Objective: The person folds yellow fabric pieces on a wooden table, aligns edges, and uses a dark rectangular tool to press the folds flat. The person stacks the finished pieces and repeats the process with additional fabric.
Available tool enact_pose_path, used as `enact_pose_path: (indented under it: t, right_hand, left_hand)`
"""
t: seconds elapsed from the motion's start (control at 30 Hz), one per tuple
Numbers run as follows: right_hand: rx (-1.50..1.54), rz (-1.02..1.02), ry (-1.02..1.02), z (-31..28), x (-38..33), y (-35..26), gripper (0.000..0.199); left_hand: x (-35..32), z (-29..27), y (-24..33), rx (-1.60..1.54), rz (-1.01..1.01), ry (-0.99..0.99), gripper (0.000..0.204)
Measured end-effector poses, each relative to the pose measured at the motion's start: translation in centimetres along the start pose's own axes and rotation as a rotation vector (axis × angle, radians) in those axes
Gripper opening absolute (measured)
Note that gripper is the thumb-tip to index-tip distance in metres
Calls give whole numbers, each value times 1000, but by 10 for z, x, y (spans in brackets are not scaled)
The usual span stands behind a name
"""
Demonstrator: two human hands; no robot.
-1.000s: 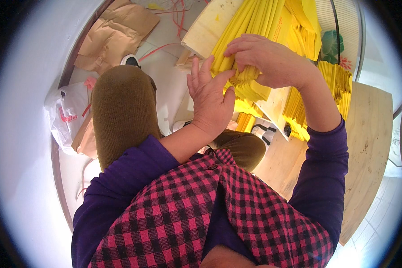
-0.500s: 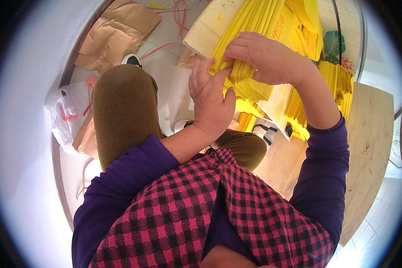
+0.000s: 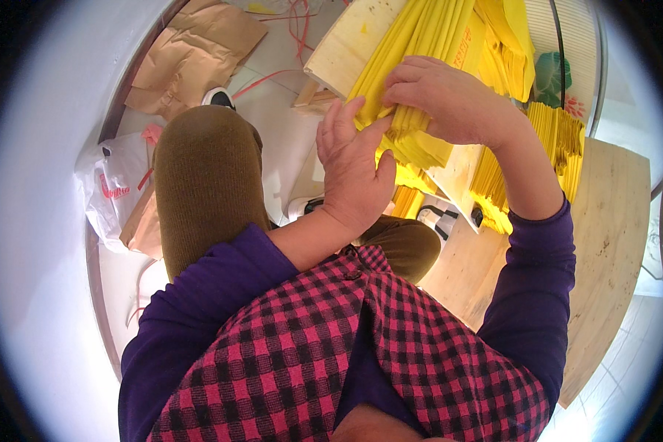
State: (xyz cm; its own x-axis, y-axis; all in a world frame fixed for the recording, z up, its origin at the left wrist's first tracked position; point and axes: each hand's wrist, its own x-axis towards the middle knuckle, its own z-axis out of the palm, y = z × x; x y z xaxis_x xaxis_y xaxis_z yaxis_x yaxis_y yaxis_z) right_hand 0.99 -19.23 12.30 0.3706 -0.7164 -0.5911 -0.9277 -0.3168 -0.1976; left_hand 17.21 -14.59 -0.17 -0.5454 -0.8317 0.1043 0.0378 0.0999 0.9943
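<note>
From where I stood, the person was bent over a bundle of yellow folded sheets (image 3: 427,37), which lay on a pale wooden bench (image 3: 350,44) ahead of the knees, its narrow folds fanning away toward the far side. The left hand (image 3: 353,173) was held at the bundle's near left edge, its grip spread: thumb standing well apart, fingers reaching forward, the tips right by the yellow folds. The right hand (image 3: 449,103) arched over the bundle from the other side, fingers bent, their tips at the folds; I could not tell whether that grip was pinching any of them, since the palm side was turned from me. Beside the right forearm stood a second yellow stack (image 3: 560,136), its many edges packed close together. Past it ran a black cable (image 3: 558,51), near a green leaf-like shape (image 3: 549,74). A broad wooden panel (image 3: 604,221) curved off to the person's right. Over on the left, crumpled brown paper (image 3: 191,55) lay on the floor, with a white plastic bag (image 3: 110,191) near the brown trouser leg (image 3: 210,184) and loose red string (image 3: 295,29) farther ahead.
</note>
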Motion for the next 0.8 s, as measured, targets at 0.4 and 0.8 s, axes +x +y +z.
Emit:
enact_pose_path:
  t: [0.4, 0.8]
  right_hand:
    - [-3, 69, -12, -2, -7, -2, 29]
    - [-26, 9, -30, -4, -8, 0, 24]
  left_hand:
    - [-1, 1, -6, 0, -71, 89, 53]
    - [-1, 2, -4, -17, -25, 38, 42]
